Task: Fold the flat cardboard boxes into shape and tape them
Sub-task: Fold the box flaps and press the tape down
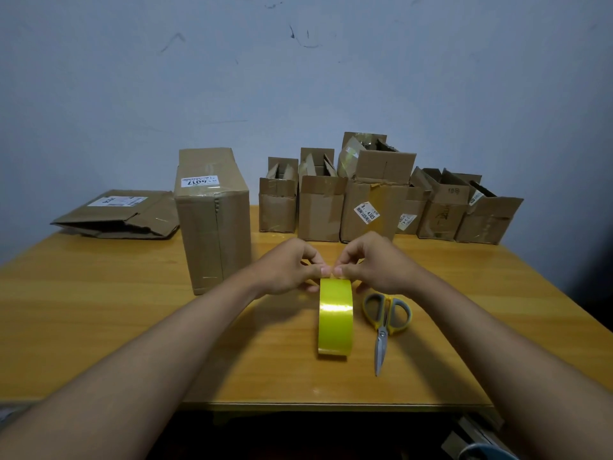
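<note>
- Pinching the top of the glossy yellow tape roll [335, 318], our left hand [288, 271] and right hand [381, 265] meet thumb to thumb; each grip is curled tight on the roll's upper edge, and the roll stands on its rim on the worktop [132, 327], a smooth, honey-coloured wood-grain surface.
- Just right of the roll lie scissors [384, 323], grey-and-yellow loop handles away from us, metal blades closed.
- A tall sealed cardboard box [214, 220] stands upright left of our hands, its matte brown face creased.
- A flattened box [116, 214] lies at the far left.
- A row of open-flapped boxes [381, 200] lines the back; their labels are too small to read.
- Our fingertips hide the tape's loose end.
</note>
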